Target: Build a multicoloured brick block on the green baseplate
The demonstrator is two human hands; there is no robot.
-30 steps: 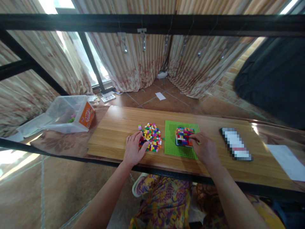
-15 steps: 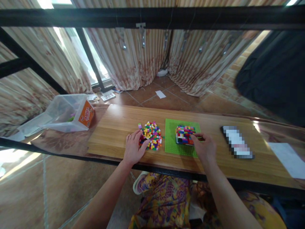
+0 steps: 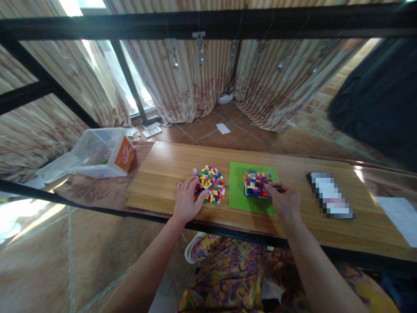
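Loose toy building bricks [image 3: 213, 184] in many colours lie in a pile on the wooden tabletop. At the pile's left edge rests my left hand [image 3: 188, 201], its thumb apart from the fingers and nothing visibly held. A multicoloured block build [image 3: 257, 182] stands on a green studded baseplate [image 3: 237, 191]. My right hand [image 3: 285, 200] is at the right side of this build, thumb and fingertips bent together against it. Whether a small brick sits between those fingertips is too small to tell.
A clear plastic box [image 3: 97, 163] with an orange label stands left of the wooden board [image 3: 156, 174]. On the right lie a phone-like object with a blurred face [image 3: 330, 195] and a white paper sheet [image 3: 395, 215]. A dark metal bar [image 3: 215, 28] crosses above.
The whole view has shifted a little, so everything sits slightly farther right. Both hands keep nearly the same places at the pile and the build.
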